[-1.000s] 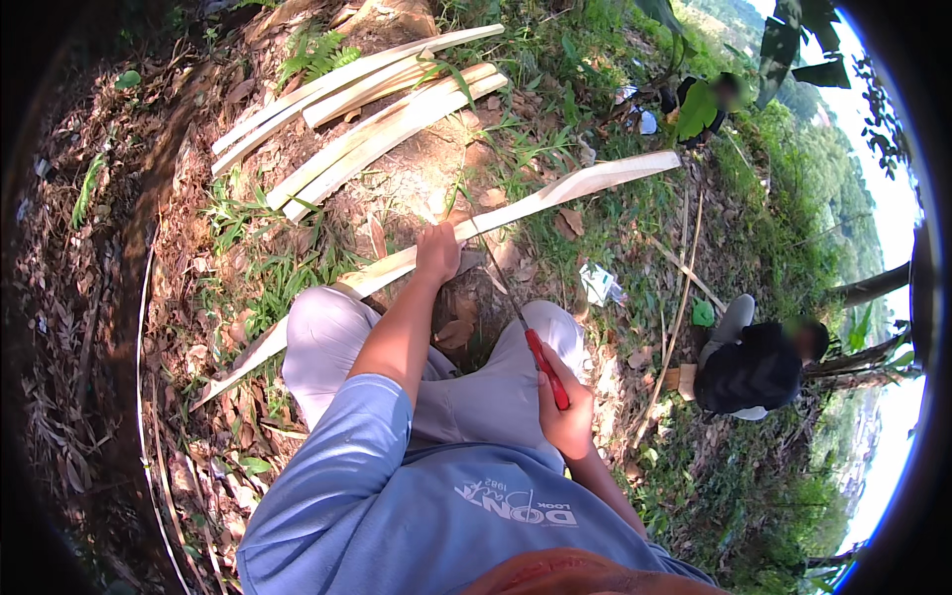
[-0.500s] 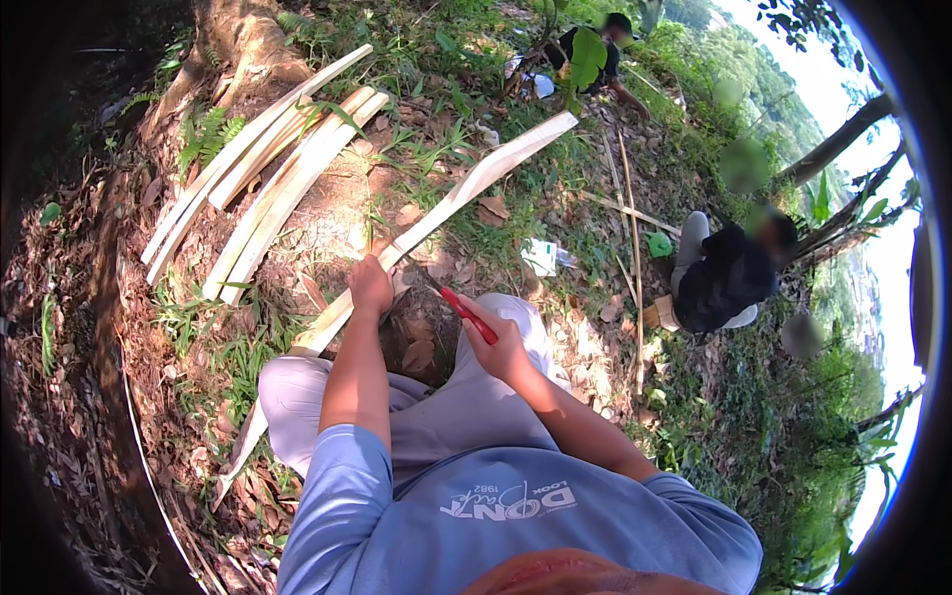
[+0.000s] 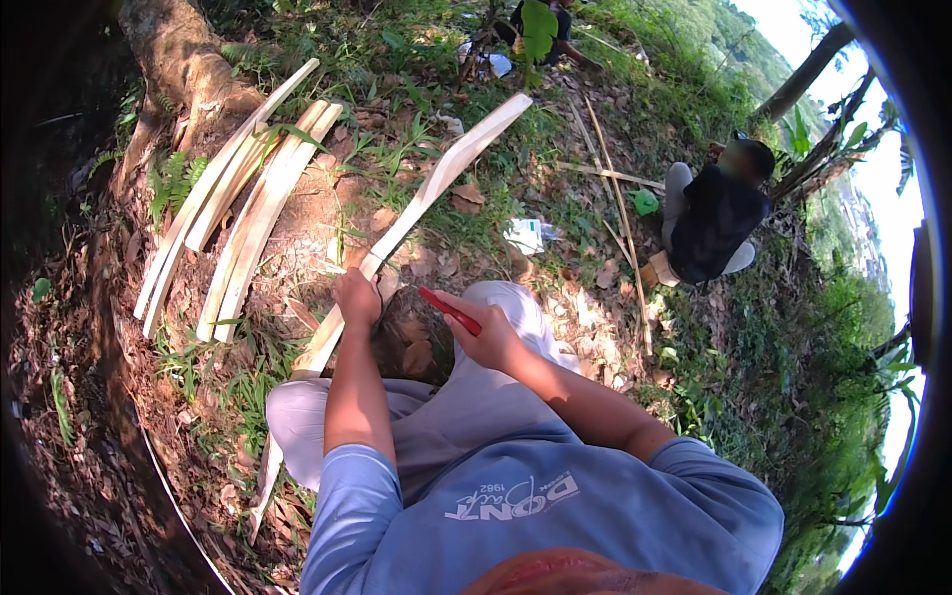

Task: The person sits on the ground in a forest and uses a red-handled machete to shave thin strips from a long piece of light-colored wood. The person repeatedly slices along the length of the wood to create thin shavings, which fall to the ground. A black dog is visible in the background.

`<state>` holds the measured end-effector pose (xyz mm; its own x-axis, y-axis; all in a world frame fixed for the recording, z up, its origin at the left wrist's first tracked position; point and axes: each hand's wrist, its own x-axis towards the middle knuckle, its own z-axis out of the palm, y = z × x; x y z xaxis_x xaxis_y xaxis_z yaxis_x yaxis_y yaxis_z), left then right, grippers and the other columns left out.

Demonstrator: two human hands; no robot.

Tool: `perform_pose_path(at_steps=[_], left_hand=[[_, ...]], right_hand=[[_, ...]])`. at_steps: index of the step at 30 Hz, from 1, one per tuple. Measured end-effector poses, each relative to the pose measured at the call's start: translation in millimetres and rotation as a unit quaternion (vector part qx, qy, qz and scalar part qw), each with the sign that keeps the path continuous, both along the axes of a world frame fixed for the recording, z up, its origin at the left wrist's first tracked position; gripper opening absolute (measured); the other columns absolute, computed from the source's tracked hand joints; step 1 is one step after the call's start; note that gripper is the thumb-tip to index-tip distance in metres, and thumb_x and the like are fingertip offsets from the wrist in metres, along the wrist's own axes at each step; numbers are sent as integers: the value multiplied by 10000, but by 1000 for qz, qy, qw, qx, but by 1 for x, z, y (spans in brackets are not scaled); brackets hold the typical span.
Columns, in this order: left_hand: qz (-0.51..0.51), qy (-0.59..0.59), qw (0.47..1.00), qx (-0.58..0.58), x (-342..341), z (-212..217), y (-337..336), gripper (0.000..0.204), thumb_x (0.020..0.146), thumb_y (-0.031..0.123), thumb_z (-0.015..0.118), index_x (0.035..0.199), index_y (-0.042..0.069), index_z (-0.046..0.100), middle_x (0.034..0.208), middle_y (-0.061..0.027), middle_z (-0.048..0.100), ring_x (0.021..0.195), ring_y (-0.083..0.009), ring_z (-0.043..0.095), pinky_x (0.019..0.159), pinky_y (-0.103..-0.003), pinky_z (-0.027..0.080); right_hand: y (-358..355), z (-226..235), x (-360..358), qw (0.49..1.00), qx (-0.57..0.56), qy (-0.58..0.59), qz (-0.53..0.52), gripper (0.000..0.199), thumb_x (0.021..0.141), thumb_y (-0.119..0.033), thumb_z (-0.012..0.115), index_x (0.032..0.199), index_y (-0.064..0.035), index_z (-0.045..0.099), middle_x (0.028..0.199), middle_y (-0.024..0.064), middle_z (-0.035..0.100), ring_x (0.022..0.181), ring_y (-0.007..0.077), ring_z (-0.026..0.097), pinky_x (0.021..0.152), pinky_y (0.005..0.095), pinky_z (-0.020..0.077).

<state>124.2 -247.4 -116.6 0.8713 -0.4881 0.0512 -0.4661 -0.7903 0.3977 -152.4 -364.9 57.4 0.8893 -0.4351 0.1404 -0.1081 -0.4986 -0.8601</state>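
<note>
Since half a second ago we are seeing the right hand (image 3: pixel 493 340) sitting closer over the knee, with the knife's red handle (image 3: pixel 448 310) now pointing toward ten o'clock, nearer the left hand (image 3: pixel 357 296), while the long strip has stayed across our lap.

Our left hand is closing around the long pale wooden strip (image 3: pixel 436 183), fingers wrapped over its top edge, pressing it down just in front of the knees. Our right hand is curling tightly around the red handle, thumb along its side; the blade itself is too small for us to make out. The two hands are sitting near each other, not touching.

The strip is running from about seven o'clock by our left thigh, under the left hand, up toward one o'clock, where its broad end is lying on the grass. Our grey trousers (image 3: pixel 496 397) and blue shirt (image 3: pixel 555 496) are filling the lower middle.

At ten o'clock from the hands a pile of similar pale strips (image 3: pixel 248 208) is lying on bare earth beside a tree root (image 3: pixel 183 74). At three o'clock, well apart, a person in dark clothes (image 3: pixel 714 213) is crouching on the slope, thin sticks (image 3: pixel 620 198) lying between us. At twelve o'clock, far off, another person (image 3: pixel 540 25) is working, partly hidden by a green leaf.
</note>
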Motion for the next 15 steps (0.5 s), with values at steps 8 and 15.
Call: perform_pose_path(at_steps=[8, 15], left_hand=[[-10, 14, 1000, 8, -5, 9, -3, 395, 1037, 329, 692, 1196, -11, 568, 1227, -250, 674, 1229, -442, 600, 1047, -578, 459], [4, 27, 1000, 8, -1, 6, 2, 478, 1032, 368, 703, 1274, -18, 556, 1301, -245, 659, 1299, -441, 565, 1091, -614, 428]], right_hand=[[-12, -22, 45, 999, 37, -16, 16, 528, 1030, -172, 691, 1553, -201, 622, 953, 255, 768, 810, 428, 767, 725, 445, 590], [4, -8, 43, 1000, 18, 20, 10, 511, 1035, -160, 687, 1542, -180, 633, 969, 252, 782, 856, 366, 807, 755, 422, 601]])
